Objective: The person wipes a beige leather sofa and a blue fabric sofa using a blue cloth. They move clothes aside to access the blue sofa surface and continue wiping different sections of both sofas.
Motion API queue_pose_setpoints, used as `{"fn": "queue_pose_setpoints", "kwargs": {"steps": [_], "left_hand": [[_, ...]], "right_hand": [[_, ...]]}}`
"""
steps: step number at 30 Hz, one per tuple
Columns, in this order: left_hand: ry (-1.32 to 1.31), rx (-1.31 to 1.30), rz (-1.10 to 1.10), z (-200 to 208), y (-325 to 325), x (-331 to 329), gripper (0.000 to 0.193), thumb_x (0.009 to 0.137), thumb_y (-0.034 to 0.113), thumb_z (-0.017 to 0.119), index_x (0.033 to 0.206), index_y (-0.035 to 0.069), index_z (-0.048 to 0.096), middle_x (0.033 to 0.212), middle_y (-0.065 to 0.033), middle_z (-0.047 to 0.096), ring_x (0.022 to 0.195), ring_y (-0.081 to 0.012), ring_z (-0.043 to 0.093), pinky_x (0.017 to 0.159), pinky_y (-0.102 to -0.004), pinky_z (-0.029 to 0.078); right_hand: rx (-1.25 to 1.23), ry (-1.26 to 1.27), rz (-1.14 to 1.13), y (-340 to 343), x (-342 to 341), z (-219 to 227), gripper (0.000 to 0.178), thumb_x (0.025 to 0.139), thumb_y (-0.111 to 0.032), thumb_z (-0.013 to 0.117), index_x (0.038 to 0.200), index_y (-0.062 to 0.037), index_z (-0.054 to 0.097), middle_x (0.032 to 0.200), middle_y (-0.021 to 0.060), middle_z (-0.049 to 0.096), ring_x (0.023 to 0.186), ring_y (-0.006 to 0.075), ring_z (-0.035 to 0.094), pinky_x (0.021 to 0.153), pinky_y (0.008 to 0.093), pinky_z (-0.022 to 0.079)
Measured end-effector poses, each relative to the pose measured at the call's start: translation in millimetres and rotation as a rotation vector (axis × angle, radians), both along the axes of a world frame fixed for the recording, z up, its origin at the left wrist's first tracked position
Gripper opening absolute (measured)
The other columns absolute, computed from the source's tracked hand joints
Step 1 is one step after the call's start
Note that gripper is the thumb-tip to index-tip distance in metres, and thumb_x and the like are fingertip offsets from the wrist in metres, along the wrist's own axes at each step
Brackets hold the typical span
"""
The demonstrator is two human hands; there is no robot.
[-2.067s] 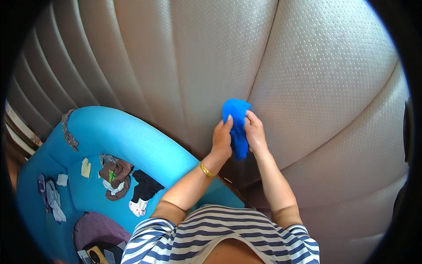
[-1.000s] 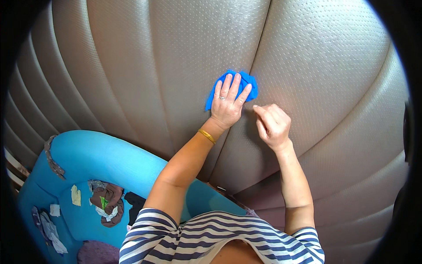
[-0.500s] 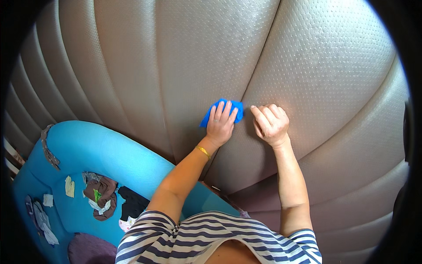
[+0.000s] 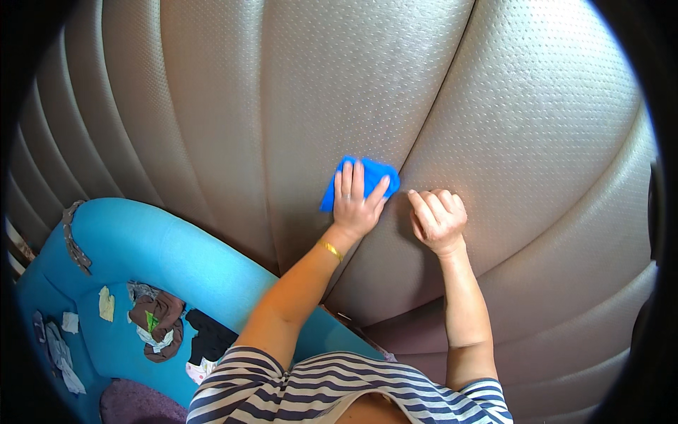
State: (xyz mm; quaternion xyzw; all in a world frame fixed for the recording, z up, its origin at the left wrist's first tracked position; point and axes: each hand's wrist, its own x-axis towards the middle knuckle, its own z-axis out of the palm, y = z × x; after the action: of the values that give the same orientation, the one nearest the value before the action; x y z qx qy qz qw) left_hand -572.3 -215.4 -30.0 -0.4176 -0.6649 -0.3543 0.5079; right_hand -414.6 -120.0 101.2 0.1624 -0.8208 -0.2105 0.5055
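Note:
My left hand (image 4: 359, 206) presses a bright blue cloth (image 4: 381, 178) flat against a padded, grey-brown panel (image 4: 339, 92) with a dotted texture. The fingers lie straight over the cloth, the thumb is spread, and blue corners stick out on both sides. To the right of a dark seam (image 4: 443, 83) in the panel rests my right hand (image 4: 439, 218). Its fingers are curled into a loose fist with the knuckles at the padding, and nothing shows in it. The palm side is hidden.
A blue sofa (image 4: 176, 233) stands at lower left. On it lie a brown garment (image 4: 164, 321), a black garment (image 4: 210, 338), a pale yellow cloth (image 4: 106, 304), grey clothing (image 4: 65, 357) and a purple cushion (image 4: 141, 403). A patterned strip of fabric (image 4: 73, 237) hangs over its arm.
My left hand and the blue cloth have shifted slightly right, toward the seam, and the thumb is spread wider. My right hand sits a little lower in view, still curled.

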Motion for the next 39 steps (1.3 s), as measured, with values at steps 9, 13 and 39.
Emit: {"fn": "queue_pose_setpoints", "kwargs": {"steps": [9,13,39], "left_hand": [[0.006,0.015,-0.020,10.5,-6.3,0.6,0.052,0.084,0.030,0.072,0.134,0.029,0.060,0.150,-0.0288,0.036,0.138,-0.0509,0.033,0.110,-0.0629,0.028],[0.011,0.112,-0.052,92.3,-13.4,-13.7,0.054,0.087,0.033,0.065,0.139,0.025,0.055,0.154,-0.0297,0.031,0.142,-0.0496,0.027,0.115,-0.0610,0.022],[-0.129,0.276,0.109,97.6,-51.2,-85.8,0.061,0.095,0.036,0.055,0.150,0.016,0.039,0.158,-0.0304,0.019,0.146,-0.0492,0.018,0.116,-0.0613,0.016]], "right_hand": [[0.005,-0.019,-0.028,-0.6,-0.2,-1.3,0.034,0.065,-0.010,0.070,0.098,-0.0063,0.071,0.081,0.0009,0.063,0.072,0.0176,0.059,0.059,0.0316,0.041],[0.006,-0.009,-0.031,-3.4,2.3,1.9,0.034,0.064,-0.009,0.070,0.098,-0.0064,0.070,0.081,0.0008,0.063,0.071,0.0174,0.058,0.058,0.0316,0.041],[-0.184,-0.005,-0.017,-34.5,-77.9,-27.7,0.040,0.082,-0.009,0.065,0.121,-0.0067,0.066,0.136,0.0094,0.059,0.136,0.0314,0.046,0.111,0.0493,0.033]]}}
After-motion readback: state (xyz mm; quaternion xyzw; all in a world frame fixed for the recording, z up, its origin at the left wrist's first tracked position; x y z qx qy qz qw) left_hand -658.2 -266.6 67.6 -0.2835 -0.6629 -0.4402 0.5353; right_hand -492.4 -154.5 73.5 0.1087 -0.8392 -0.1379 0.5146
